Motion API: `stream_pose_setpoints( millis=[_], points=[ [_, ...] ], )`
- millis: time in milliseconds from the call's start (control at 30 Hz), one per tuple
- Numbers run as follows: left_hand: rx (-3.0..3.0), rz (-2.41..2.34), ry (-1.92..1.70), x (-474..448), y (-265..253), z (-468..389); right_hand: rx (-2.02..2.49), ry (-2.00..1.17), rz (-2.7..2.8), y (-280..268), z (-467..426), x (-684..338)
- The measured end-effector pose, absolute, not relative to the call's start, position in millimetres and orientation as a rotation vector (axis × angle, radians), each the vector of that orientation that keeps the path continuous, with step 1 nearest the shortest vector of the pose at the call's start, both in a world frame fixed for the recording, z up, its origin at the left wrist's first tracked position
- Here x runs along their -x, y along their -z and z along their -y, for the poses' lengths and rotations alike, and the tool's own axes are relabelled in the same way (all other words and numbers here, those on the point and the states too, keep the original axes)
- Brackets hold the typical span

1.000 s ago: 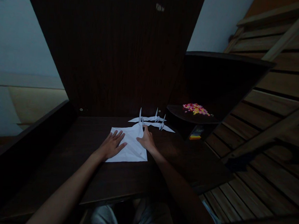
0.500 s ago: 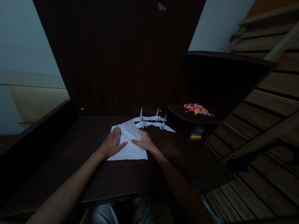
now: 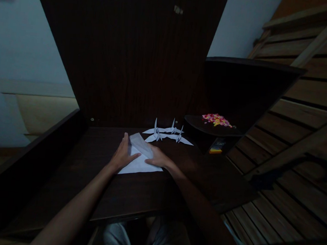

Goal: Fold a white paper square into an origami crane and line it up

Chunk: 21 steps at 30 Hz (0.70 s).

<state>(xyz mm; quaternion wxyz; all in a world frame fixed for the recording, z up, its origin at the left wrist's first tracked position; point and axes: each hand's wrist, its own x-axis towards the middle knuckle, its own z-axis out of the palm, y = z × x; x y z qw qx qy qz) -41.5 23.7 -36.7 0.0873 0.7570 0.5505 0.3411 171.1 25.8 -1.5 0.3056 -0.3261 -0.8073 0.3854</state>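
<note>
A white sheet of paper lies on the dark desk in front of me, its far part raised and bent over toward me. My left hand grips the sheet's left side, thumb on top and fingers along the edge. On the opposite side my right hand holds it with the thumb on the surface; its other fingers are partly hidden by the paper. Just beyond, several folded white paper cranes stand in two rows with wings spread.
Small pink, red and yellow pieces are heaped on a corner shelf at the right. Beneath it sits a small object with a yellow base. A raised side board borders the desk's left; wooden slats rise at the right.
The far part of the sheet has come toward me and folded lower, uncovering more of the cranes' left wings. My left fingers have turned more upright along the edge.
</note>
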Motion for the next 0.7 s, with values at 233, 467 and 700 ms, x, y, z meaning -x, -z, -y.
stream_pose_setpoints(
  millis=[233, 467, 700],
  points=[
    [-2.377, -1.547, -1.038, 42.6, 32.1, -23.2, 0.864, -0.832, 2.396, 0.3, -22.3, -174.8],
    [-2.228, -1.477, -1.163, 54.7, 25.1, -24.1, 0.763, -0.826, 2.501, 0.2, -19.8, -172.1],
    [-1.364, -1.390, -1.470, 64.0, 16.5, -35.0, 0.842, -0.766, 2.669, -2.5, -19.0, -174.9]
  ],
)
